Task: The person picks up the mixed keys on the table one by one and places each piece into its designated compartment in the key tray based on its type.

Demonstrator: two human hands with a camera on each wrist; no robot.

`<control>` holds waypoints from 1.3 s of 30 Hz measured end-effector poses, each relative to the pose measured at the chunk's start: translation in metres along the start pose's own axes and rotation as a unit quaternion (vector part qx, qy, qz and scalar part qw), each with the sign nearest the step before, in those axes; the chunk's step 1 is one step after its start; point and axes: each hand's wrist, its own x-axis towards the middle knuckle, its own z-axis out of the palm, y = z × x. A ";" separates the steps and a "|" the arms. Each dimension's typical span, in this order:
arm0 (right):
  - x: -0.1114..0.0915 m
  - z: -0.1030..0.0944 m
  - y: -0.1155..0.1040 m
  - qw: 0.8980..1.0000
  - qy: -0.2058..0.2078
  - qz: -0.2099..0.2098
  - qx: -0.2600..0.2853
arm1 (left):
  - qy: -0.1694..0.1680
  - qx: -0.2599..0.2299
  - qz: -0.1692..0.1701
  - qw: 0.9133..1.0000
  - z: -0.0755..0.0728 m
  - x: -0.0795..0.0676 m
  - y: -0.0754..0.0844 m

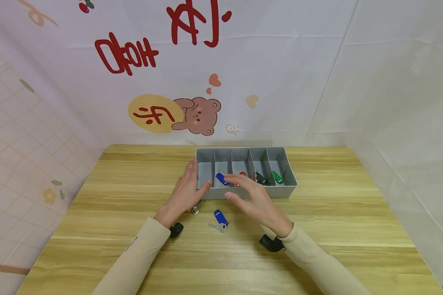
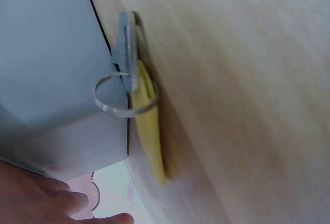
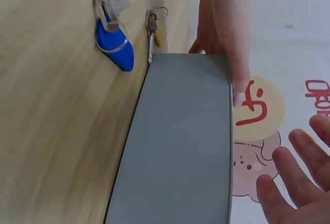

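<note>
A grey divided box point(image 1: 251, 193) lies on the table. My left hand point(image 1: 186, 186) rests against its left end with fingers straight, the thumb lying over the front rim. In front of the box my right hand point(image 1: 260, 205) hovers with fingers spread, holding nothing. Inside the compartments are a blue key tag point(image 1: 222, 178), a red key tag point(image 1: 242, 174) partly hidden by my right hand, a black key tag point(image 1: 260, 178) and a green key tag point(image 1: 277, 177). Beside the box's front left corner lies a key with a yellow tag point(image 2: 148, 136), mostly covered by my left hand in the head view.
Nearer to me on the wooden table point(image 1: 221, 266) lies another key point(image 1: 220, 228) with a blue tag point(image 1: 220, 217). A white printed cloth point(image 1: 280, 73) hangs behind the table. Black wrist cameras sit under both wrists.
</note>
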 end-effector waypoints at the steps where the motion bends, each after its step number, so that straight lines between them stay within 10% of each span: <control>1: -0.002 0.000 0.000 1.000 -0.004 0.001 0.003 | 0.000 0.001 0.000 1.000 0.000 0.000 0.000; 39: -0.035 0.026 0.017 0.975 -0.142 0.096 0.139 | -0.006 0.003 -0.005 1.000 -0.001 -0.001 0.001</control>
